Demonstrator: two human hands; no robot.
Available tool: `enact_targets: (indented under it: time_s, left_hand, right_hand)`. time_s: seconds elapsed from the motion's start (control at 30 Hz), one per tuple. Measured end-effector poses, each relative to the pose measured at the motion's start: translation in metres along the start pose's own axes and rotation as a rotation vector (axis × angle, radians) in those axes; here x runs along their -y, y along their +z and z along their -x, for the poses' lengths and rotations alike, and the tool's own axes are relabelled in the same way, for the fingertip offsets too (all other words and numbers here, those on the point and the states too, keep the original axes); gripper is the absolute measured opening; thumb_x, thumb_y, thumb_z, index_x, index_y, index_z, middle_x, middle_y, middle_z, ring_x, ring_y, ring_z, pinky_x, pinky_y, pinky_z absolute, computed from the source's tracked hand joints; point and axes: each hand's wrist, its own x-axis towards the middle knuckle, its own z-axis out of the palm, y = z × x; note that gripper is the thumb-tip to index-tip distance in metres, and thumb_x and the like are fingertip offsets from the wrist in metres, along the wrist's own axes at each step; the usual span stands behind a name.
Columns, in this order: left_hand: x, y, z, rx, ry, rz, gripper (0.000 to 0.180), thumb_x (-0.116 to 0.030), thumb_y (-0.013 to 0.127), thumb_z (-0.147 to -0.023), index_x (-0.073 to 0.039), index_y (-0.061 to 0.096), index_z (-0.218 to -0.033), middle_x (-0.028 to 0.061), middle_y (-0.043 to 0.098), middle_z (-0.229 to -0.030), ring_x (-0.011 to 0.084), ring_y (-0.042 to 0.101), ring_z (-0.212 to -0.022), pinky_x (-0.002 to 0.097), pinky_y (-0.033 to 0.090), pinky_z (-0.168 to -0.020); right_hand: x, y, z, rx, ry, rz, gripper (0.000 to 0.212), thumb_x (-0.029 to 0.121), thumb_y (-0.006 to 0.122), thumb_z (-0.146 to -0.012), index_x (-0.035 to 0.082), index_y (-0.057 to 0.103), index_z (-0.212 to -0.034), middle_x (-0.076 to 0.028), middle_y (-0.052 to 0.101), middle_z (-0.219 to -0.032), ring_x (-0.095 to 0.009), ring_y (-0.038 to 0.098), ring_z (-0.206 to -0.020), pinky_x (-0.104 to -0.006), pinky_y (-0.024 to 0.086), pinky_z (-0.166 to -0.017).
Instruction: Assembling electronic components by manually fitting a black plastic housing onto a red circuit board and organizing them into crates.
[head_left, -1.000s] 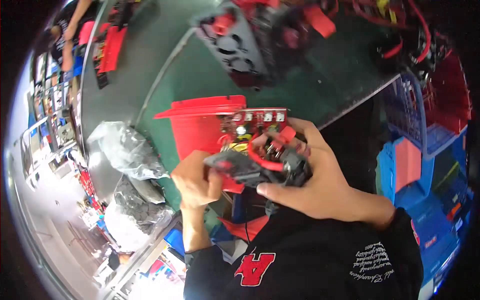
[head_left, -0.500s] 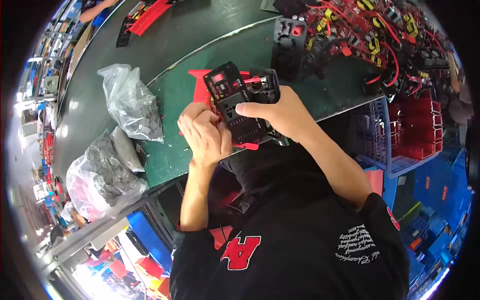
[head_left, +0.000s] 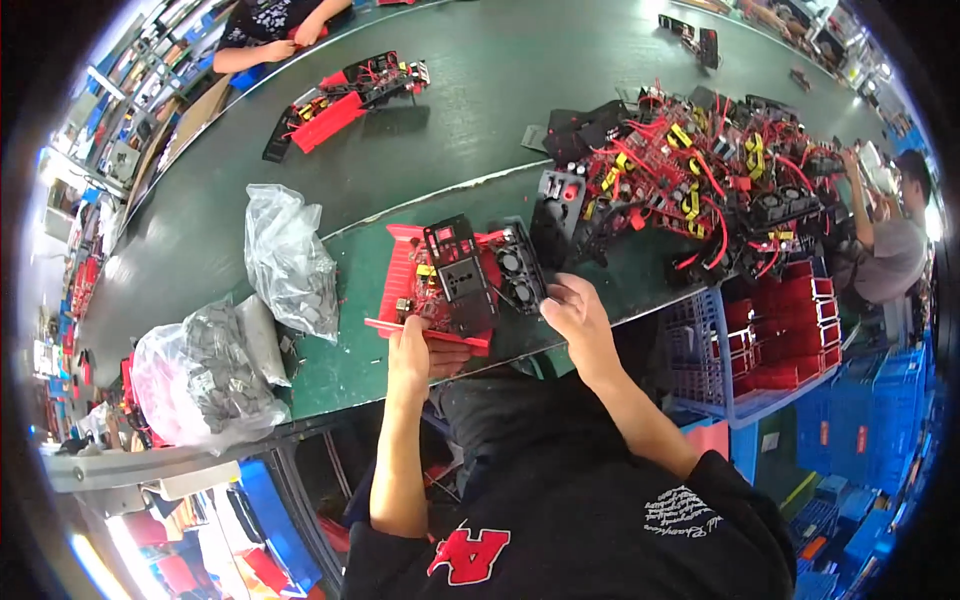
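A red metal housing with a red circuit board lies on the near part of the bench. My left hand is closed on its near edge, thumb above and fingers partly hidden beneath. Over the board leans a black panel with socket cutouts. To its right stands a black fan panel with two fans, joined by red wires. Beside that panel's near right corner is my right hand, fingers bent and thumb apart from the index finger; whether the fingertips touch the corner cannot be made out.
Clear plastic bags of dark small parts sit at left. A heap of wired circuit boards covers the right side. Below it is a blue crate with red housings. Another red assembly lies farther off. Other people work across and at right.
The view has shifted, showing more of the bench. My right hand has come off the black socket panel to the fan panel's corner. The assembly now lies flatter, with the fan panel spread outward.
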Motion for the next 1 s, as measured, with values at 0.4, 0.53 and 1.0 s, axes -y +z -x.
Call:
enact_targets:
  time_s: [0.4,0.53,1.0]
  left_hand:
    - [-0.136,0.045,-0.114,0.080,0.028,0.022,0.062,-0.041,0.031,-0.091,0.012,0.051,-0.117,0.0317,0.065,-0.101,0.0393,0.066,-0.094,0.0461,0.052,-0.085]
    - [-0.177,0.110,-0.231,0.185,0.008,0.215,0.064,-0.048,0.028,-0.094,0.006,0.044,-0.126,0.0315,0.063,-0.107,0.0394,0.065,-0.099,0.0465,0.051,-0.088]
    - [-0.299,0.189,-0.480,0.195,0.584,0.174,0.057,-0.028,0.047,-0.097,0.009,0.030,-0.137,0.0293,0.033,-0.142,0.0395,0.042,-0.127,0.0527,0.040,-0.104]
  right_hand:
    - [-0.003,-0.045,0.006,-0.039,-0.254,0.492,0.045,0.015,0.071,-0.081,-0.001,0.050,-0.118,-0.015,0.050,-0.115,-0.024,0.058,-0.100,-0.0341,0.050,-0.085]
    - [0.005,-0.041,0.001,-0.041,-0.206,0.547,0.036,0.007,0.067,-0.080,0.000,0.053,-0.113,-0.013,0.050,-0.116,-0.020,0.059,-0.097,-0.0310,0.052,-0.077]
    - [-0.039,-0.056,0.009,-0.369,-0.061,0.493,0.026,0.013,0.069,-0.081,-0.001,0.057,-0.099,-0.009,0.062,-0.084,-0.013,0.058,-0.060,-0.0245,0.048,-0.050]
